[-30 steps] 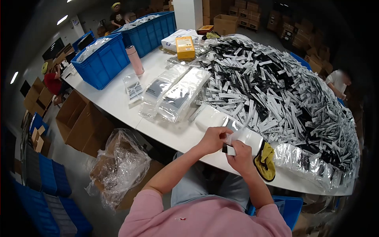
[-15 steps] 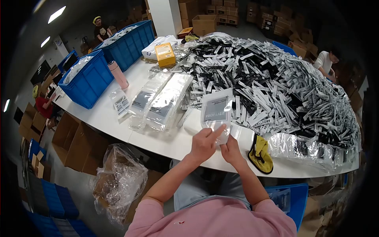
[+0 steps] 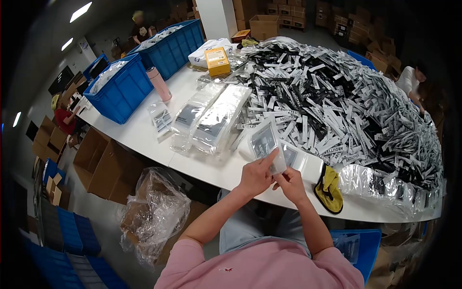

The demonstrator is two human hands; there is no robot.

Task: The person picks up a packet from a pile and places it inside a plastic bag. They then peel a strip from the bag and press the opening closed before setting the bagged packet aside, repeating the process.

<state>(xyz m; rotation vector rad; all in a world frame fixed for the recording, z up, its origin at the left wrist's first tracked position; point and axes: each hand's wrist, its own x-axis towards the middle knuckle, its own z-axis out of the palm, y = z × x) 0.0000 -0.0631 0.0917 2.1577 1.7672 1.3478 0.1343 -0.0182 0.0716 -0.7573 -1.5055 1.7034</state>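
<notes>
A clear plastic bag with a grey printed panel (image 3: 263,139) is held tilted above the table's front edge. My left hand (image 3: 256,177) grips its lower left part, index finger laid across the plastic. At the bag's lower right corner, my right hand (image 3: 291,186) pinches the edge between thumb and fingers. Just behind it, another printed bag (image 3: 290,155) lies on the table. To the left rest two stacks of clear printed bags (image 3: 211,126). A large heap of black and white printed sachets (image 3: 317,111) rises beyond my hands.
A yellow-green cloth (image 3: 329,189) lies at the table edge, beside a row of filled clear bags (image 3: 375,180). Further left stand a pink bottle (image 3: 159,85), a yellow box (image 3: 217,61) and a blue crate (image 3: 118,94). Crumpled plastic (image 3: 156,209) fills a floor carton. Several people work farther off.
The held bag has tipped over and lowered a little, and my right hand has come up to its corner. The whole view has shifted slightly.
</notes>
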